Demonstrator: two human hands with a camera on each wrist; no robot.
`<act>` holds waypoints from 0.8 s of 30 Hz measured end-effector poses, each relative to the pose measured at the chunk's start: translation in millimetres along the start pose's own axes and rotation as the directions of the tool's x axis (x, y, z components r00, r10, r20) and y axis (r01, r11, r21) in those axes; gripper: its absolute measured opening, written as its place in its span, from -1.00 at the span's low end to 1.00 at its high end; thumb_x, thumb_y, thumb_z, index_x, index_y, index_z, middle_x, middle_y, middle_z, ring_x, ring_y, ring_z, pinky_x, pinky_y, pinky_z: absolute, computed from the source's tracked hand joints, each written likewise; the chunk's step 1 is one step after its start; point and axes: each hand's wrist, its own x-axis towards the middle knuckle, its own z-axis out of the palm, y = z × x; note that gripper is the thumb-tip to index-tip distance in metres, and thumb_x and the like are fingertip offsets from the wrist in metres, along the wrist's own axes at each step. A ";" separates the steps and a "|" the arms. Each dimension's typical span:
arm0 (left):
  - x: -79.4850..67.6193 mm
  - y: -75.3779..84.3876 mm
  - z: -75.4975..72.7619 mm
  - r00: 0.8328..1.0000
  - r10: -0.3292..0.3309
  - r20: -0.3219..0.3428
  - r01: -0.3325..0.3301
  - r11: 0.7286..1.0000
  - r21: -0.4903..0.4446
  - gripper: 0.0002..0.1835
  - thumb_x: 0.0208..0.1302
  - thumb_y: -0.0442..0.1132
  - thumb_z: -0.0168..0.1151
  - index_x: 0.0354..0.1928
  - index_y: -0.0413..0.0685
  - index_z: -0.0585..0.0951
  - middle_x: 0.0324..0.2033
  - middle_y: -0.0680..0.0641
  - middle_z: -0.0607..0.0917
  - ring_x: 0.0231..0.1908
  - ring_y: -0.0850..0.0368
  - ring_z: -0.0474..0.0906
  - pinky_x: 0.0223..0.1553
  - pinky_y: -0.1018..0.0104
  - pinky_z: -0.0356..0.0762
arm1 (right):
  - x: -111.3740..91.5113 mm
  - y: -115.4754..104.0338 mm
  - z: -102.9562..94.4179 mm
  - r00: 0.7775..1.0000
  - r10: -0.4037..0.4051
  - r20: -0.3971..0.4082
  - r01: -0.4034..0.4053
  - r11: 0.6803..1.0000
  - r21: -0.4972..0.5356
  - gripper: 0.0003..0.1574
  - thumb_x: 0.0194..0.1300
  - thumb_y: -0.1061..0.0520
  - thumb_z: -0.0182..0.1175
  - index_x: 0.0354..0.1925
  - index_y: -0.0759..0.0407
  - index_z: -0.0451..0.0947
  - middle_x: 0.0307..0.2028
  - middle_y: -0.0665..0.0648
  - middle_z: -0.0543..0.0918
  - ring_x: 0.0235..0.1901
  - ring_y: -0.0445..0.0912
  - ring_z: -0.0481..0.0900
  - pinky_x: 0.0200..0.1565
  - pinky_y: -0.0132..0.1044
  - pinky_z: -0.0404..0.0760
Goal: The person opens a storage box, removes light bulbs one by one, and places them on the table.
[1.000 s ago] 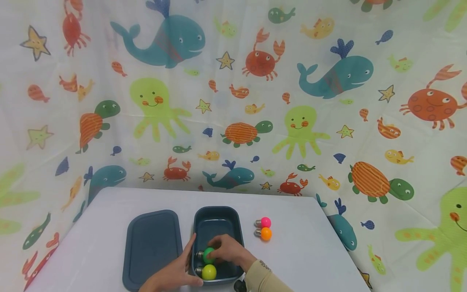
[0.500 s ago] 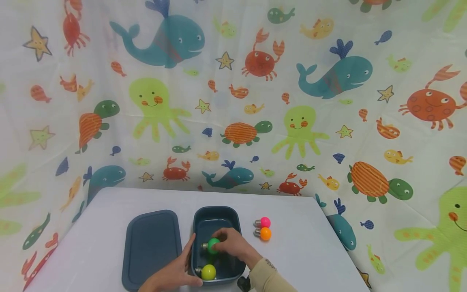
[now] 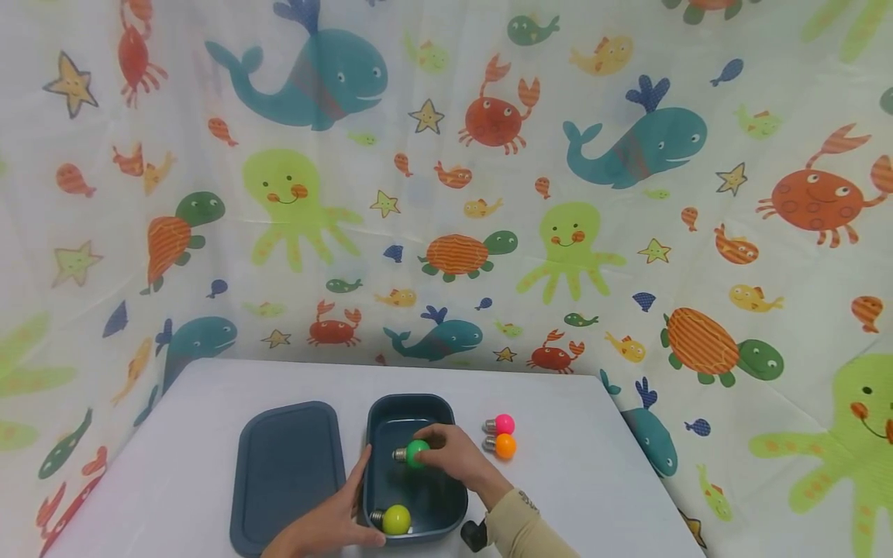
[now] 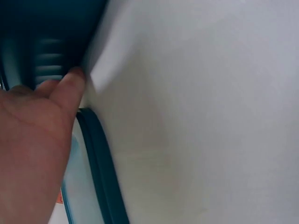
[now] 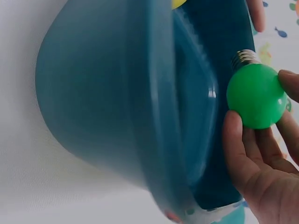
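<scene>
A green round light bulb [image 3: 413, 454] with a metal screw base is pinched in my right hand [image 3: 456, 459], over the dark blue box [image 3: 394, 487]. In the right wrist view the fingertips lie around the green globe [image 5: 256, 95], its base turned away from the palm. Beside the box's near left corner, my left hand [image 3: 335, 518] rests against the outer wall, thumb spread along the front and fingers fairly straight up the left side. Inside the box near the front lies a yellow light bulb [image 3: 396, 520].
Left of the box, a flat dark blue lid [image 3: 287, 473] lies on the white table [image 3: 572, 465]. To the right are a pink bulb [image 3: 504, 424] and an orange bulb [image 3: 505, 446], side by side. A curtain with sea animals [image 3: 453, 194] hangs behind.
My right hand has lifted the green bulb from beside the yellow one and carried it away from me and slightly right, over the box's middle. My left hand has stayed at the corner.
</scene>
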 end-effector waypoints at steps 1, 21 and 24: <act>0.2 -0.2 0.0 1.000 0.005 0.002 -0.005 1.000 -0.002 0.32 0.22 -0.12 0.39 0.46 0.03 -0.61 0.47 -0.36 -0.46 0.44 -0.43 -0.36 0.35 -0.35 -0.03 | 0.0 0.4 -0.4 1.000 0.000 -0.001 0.000 1.000 0.003 -0.62 0.21 0.15 0.35 0.02 0.14 0.61 -0.11 0.05 0.64 -0.14 -0.01 0.56 0.02 -0.06 0.65; 3.3 -1.8 2.1 1.000 0.001 -0.021 0.000 0.999 0.036 0.30 0.18 -0.08 0.42 0.49 -0.03 -0.50 0.47 -0.45 -0.31 0.42 -0.47 -0.17 0.34 -0.36 0.02 | -4.4 6.1 -18.1 0.991 -0.059 -0.121 0.060 0.998 0.005 -0.52 0.28 0.06 0.30 0.15 0.14 0.56 0.04 0.12 0.61 0.03 0.07 0.54 0.09 -0.02 0.61; 3.4 -1.0 2.6 1.000 -0.004 -0.022 0.005 1.000 0.029 0.30 0.18 -0.09 0.43 0.50 -0.01 -0.50 0.46 -0.45 -0.35 0.42 -0.50 -0.24 0.34 -0.36 0.01 | -8.3 11.4 -24.7 0.981 -0.071 -0.180 0.073 0.997 0.001 -0.49 0.29 0.04 0.29 0.17 0.16 0.54 0.10 0.16 0.60 0.13 0.15 0.50 0.11 0.03 0.59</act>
